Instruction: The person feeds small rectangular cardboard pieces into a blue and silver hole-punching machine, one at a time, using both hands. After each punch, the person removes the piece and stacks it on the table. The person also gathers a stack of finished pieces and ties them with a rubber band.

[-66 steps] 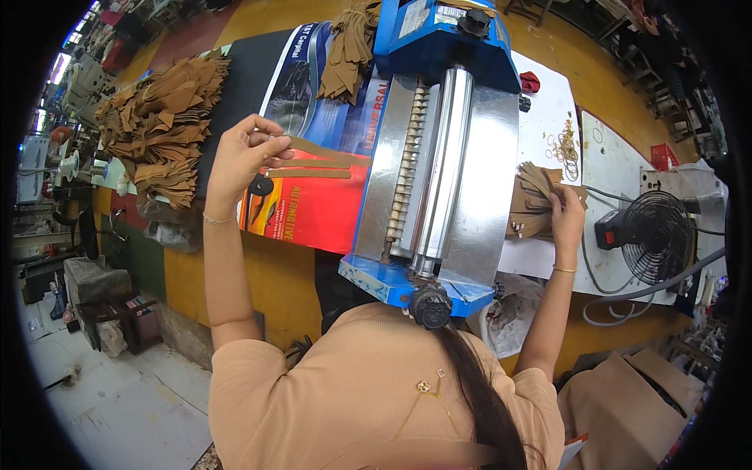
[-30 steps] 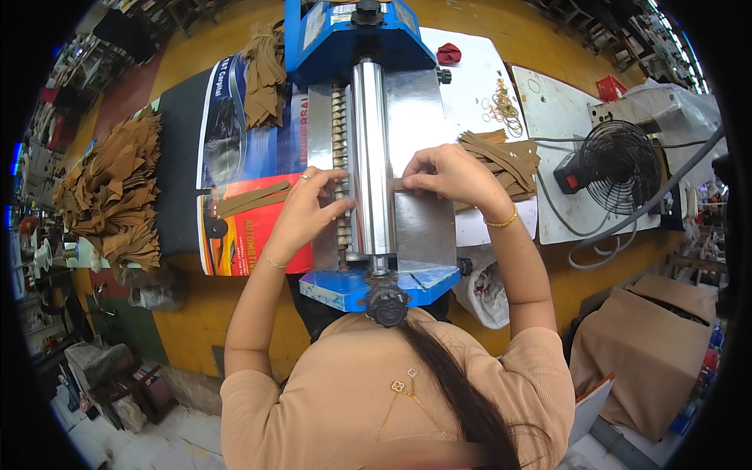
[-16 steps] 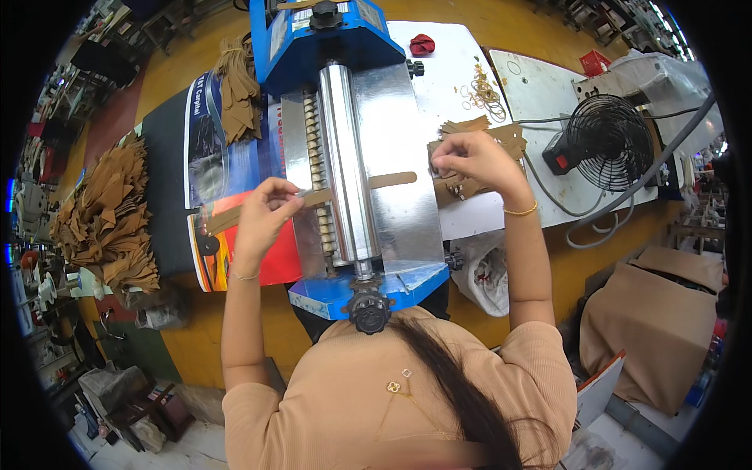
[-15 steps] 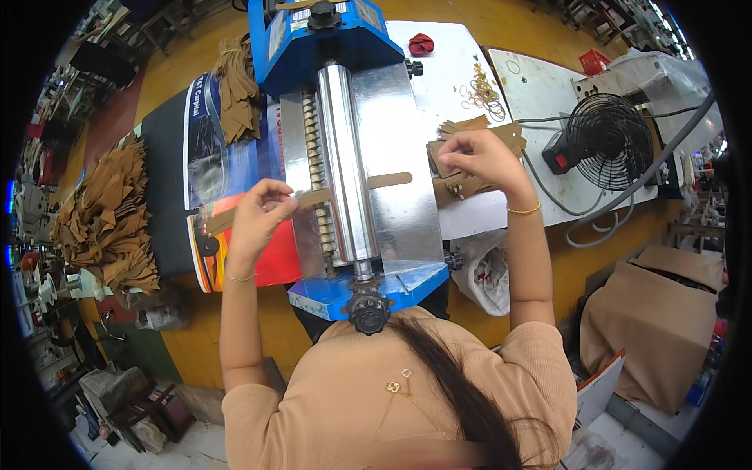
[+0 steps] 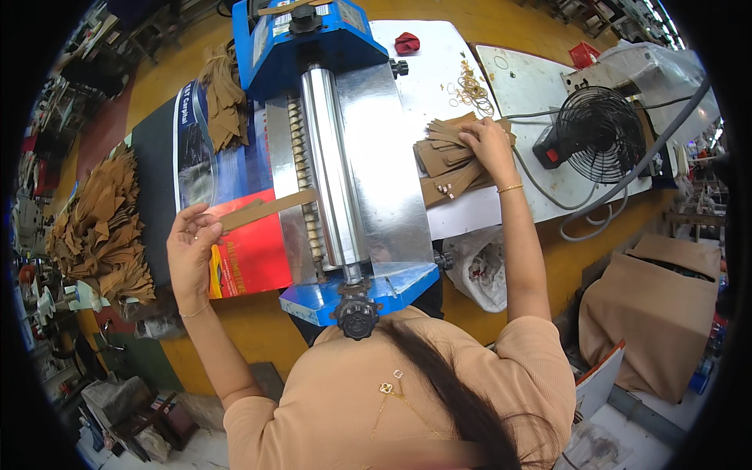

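Observation:
My left hand (image 5: 192,249) is closed on a long flat brown strip (image 5: 278,205), pinched between thumb and fingers left of the roller machine. A second brown piece seems to overlap it near my fingers. The strip's far end lies over the row of small rollers (image 5: 300,168), just beside the shiny metal roller (image 5: 333,164). To the right, my right hand (image 5: 492,149) rests on a stack of brown strips (image 5: 446,157). Its fingers are bent and seem to pinch the top strips; the fingertips are partly hidden.
The blue machine (image 5: 360,301) stands in front of me. A large heap of brown strips (image 5: 102,227) and a tied bundle (image 5: 225,102) lie left. Right are rubber bands (image 5: 472,90), a red cloth (image 5: 406,43), a black fan (image 5: 599,137) with cables and a white bag (image 5: 478,270).
My left hand has moved left, drawing the strip out from under the metal roller. My right hand has come down from above the stack onto its strips.

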The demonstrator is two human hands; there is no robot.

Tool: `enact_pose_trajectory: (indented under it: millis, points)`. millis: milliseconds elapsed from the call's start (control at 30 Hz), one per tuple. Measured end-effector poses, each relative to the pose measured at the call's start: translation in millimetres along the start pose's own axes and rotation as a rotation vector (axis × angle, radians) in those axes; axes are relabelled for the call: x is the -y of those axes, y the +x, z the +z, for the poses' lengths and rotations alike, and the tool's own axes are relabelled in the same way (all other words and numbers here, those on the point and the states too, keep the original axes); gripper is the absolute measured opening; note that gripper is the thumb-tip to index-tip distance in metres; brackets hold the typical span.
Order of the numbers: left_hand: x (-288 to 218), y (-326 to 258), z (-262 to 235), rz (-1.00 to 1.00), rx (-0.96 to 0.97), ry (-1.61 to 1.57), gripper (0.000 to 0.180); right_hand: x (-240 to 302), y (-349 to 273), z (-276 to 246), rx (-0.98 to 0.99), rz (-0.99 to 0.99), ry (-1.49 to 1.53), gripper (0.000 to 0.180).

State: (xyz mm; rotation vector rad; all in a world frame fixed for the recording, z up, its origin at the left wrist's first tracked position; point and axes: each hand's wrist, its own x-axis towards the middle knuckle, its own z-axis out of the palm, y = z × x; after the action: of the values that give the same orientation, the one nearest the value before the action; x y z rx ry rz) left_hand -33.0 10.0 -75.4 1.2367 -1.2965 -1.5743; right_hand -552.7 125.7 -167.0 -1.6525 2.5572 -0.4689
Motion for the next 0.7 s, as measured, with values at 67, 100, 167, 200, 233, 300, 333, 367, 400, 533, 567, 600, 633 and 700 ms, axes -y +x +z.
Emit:
enact_pose_trajectory:
  millis: [67,100,167,200,233,300,333,367,400,533,567,600,633,700]
  points:
    - [-7,-5,-9,0.041,-0.049,0.003,0.039,1,-1,3,-0.009,-0.005,-0.049,0.019]
    - [-12,-8,-13,0.078,-0.067,0.002,0.039,2,-1,3,-0.020,-0.020,-0.077,0.018]
    - [-25,-16,-20,0.125,-0.121,0.021,0.041,3,-1,2,-0.039,-0.047,-0.134,0.016]
    - [-32,-19,-23,0.154,-0.128,0.043,0.044,4,-2,1,-0.065,-0.079,-0.150,0.014]
    - [-39,-22,-26,0.195,-0.113,0.078,0.044,6,-2,0,-0.081,-0.096,-0.151,0.013]
    - [-50,-26,-26,0.218,-0.142,0.171,0.045,10,-2,-2,-0.100,-0.110,-0.079,0.012]
    - [-54,-26,-25,0.210,-0.163,0.217,0.044,13,-2,-4,-0.092,-0.093,-0.012,0.012]
    - [-57,-24,-21,0.218,-0.155,0.255,0.044,15,-3,-5,-0.082,-0.080,0.050,0.012]
    - [-59,-22,-19,0.227,-0.146,0.284,0.043,18,-3,-7,-0.065,-0.049,0.126,0.011]
    - [-58,-15,-14,0.222,-0.134,0.275,0.042,29,-4,-18,-0.129,-0.131,0.240,0.012]
    - [-54,-13,-16,0.229,-0.138,0.252,0.042,31,-5,-22,-0.129,-0.134,0.238,0.013]
    - [-49,-10,-20,0.272,-0.113,0.209,0.042,33,-7,-26,-0.124,-0.125,0.264,0.015]
    - [-41,-6,-25,0.286,-0.121,0.198,0.042,36,-8,-31,-0.111,-0.098,0.328,0.016]
    - [-18,1,-39,0.203,-0.166,0.179,0.042,41,-11,-42,-0.052,-0.021,0.365,0.015]
